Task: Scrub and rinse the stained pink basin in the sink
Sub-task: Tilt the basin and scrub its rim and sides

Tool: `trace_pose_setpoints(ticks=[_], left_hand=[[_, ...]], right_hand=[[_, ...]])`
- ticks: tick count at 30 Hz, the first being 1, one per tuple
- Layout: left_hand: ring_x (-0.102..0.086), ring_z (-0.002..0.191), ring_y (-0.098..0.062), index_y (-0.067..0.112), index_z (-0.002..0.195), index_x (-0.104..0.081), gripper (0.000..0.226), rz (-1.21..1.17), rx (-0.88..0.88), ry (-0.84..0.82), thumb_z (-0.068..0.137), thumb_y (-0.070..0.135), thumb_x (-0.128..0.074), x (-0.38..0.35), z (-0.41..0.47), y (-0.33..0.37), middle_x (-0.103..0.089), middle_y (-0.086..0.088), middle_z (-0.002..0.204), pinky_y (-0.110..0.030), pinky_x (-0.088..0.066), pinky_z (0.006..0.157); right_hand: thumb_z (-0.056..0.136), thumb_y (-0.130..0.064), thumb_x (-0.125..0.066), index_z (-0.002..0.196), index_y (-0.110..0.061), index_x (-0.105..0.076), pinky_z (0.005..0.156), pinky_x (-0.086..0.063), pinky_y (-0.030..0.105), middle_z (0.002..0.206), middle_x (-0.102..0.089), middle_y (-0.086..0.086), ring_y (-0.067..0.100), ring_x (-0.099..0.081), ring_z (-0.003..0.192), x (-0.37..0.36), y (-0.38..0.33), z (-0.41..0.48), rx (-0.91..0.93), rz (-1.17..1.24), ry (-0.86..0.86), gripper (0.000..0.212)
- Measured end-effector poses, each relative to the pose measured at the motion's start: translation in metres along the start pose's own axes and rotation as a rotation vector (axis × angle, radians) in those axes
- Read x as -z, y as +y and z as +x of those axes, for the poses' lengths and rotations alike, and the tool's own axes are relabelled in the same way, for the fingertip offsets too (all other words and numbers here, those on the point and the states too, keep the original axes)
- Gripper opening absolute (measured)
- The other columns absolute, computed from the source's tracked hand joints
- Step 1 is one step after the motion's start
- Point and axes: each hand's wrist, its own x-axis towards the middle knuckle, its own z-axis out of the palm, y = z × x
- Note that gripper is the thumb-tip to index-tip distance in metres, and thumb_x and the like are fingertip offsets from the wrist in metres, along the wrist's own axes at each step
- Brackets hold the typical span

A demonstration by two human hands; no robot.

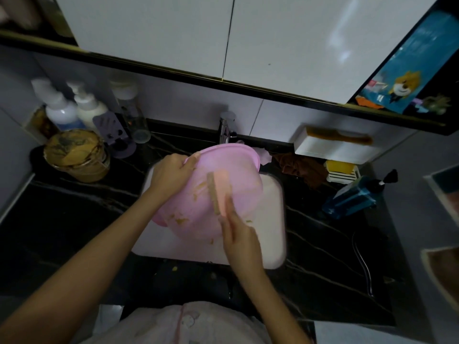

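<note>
Two hands shared the step: our left hand (171, 173) gripped the pink basin (238, 175) at its ten-o'clock rim, while our right hand (239, 238) pinched the scrubber (219, 192), which in our judgement needed firm strokes over the seven-o'clock stains (180, 218).

Blurring with motion at the right hand (240, 235) and the sponge (220, 192) (grip impossible to make out). Hiding the spout of the tap (226, 126) and much of the sink (272, 229) behind the basin (236, 167). Running off the right edge, a dish (444, 271). Blurring out the labels of the bottles (62, 109).
</note>
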Motion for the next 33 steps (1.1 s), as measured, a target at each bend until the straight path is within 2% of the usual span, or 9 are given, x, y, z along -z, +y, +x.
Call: trace_pose_setpoints(ticks=[2,6,8,13,20,25,28,30,33], left_hand=[[-0.044,0.055,-0.028,0.011,0.05,-0.033,0.059,-0.001,-0.007,-0.007,0.087,0.057,-0.029,0.002,0.003,0.0,-0.041,-0.004,0.048,-0.035,-0.026,0.051],[-0.048,0.057,-0.033,0.008,0.051,-0.035,0.065,-0.015,0.017,-0.009,0.085,0.063,-0.026,0.003,0.004,-0.008,-0.044,-0.008,0.049,-0.037,-0.036,0.055],[-0.051,0.059,-0.034,0.007,0.053,-0.04,0.067,-0.031,0.021,-0.002,0.084,0.065,-0.025,0.002,0.001,-0.011,-0.049,-0.009,0.05,-0.038,-0.04,0.058],[-0.049,0.059,-0.03,0.014,0.048,-0.037,0.059,-0.034,0.04,-0.002,0.086,0.058,-0.028,0.003,0.001,-0.016,-0.044,-0.001,0.048,-0.033,-0.031,0.057],[-0.045,0.053,-0.024,0.013,0.05,-0.036,0.06,-0.024,0.018,-0.066,0.093,0.054,-0.034,-0.001,0.007,0.004,-0.044,-0.002,0.049,-0.029,-0.027,0.048],[-0.046,0.053,-0.023,0.013,0.053,-0.038,0.059,-0.039,0.017,-0.127,0.098,0.051,-0.034,-0.002,0.011,0.009,-0.046,-0.002,0.051,-0.029,-0.028,0.049],[-0.05,0.059,-0.025,0.016,0.056,-0.038,0.054,-0.054,-0.045,-0.168,0.093,0.055,-0.029,-0.006,0.015,0.01,-0.049,-0.001,0.055,-0.032,-0.031,0.053],[-0.053,0.068,-0.027,0.019,0.066,-0.042,0.038,-0.104,-0.074,-0.116,0.087,0.047,-0.027,-0.009,0.015,0.008,-0.053,-0.001,0.065,-0.032,-0.031,0.059],[-0.051,0.069,-0.014,0.015,0.084,-0.049,0.02,-0.327,-0.101,-0.077,0.084,0.031,-0.036,-0.01,0.02,-0.005,-0.054,0.005,0.073,-0.03,-0.036,0.063]], right_hand=[[0.099,-0.038,-0.037,0.146,-0.037,-0.001,0.063,-0.037,0.034,0.089,-0.068,0.016,0.035,-0.061,0.081,0.001,-0.003,-0.002,0.032,-0.111,-0.026,0.059],[0.099,-0.038,-0.033,0.146,-0.034,-0.032,0.068,-0.052,0.044,0.084,-0.066,0.015,0.035,-0.062,0.079,0.025,0.028,0.053,-0.287,0.057,0.19,0.047],[0.099,-0.038,-0.031,0.145,-0.033,-0.033,0.067,-0.052,0.047,0.079,-0.063,0.009,0.029,-0.061,0.074,0.025,0.028,0.056,-0.35,0.113,0.227,0.046],[0.097,-0.049,-0.027,0.147,-0.045,-0.013,0.06,-0.046,0.038,0.075,-0.063,0.014,0.032,-0.06,0.069,0.022,0.009,0.013,-0.072,-0.104,0.043,0.053],[0.101,-0.036,-0.031,0.15,-0.026,-0.021,0.06,-0.047,0.036,0.084,-0.061,0.008,0.023,-0.058,0.074,0.061,0.011,0.078,-0.184,-0.198,0.061,0.051],[0.1,-0.046,-0.028,0.15,-0.038,-0.006,0.056,-0.037,0.032,0.094,-0.067,0.009,0.027,-0.062,0.082,0.058,-0.017,0.043,0.128,-0.448,-0.154,0.055],[0.101,-0.041,-0.027,0.149,-0.035,-0.015,0.053,-0.035,0.029,0.095,-0.065,0.007,0.023,-0.059,0.077,0.074,-0.011,0.068,0.029,-0.529,-0.068,0.051],[0.101,-0.037,-0.028,0.148,-0.029,-0.025,0.052,-0.038,0.028,0.089,-0.064,0.008,0.021,-0.059,0.072,0.08,-0.011,0.09,-0.048,-0.519,-0.03,0.048],[0.102,-0.032,-0.028,0.149,-0.026,-0.021,0.043,-0.03,0.027,0.078,-0.056,0.004,0.019,-0.052,0.063,0.071,-0.017,0.102,-0.079,-0.645,-0.005,0.048]])
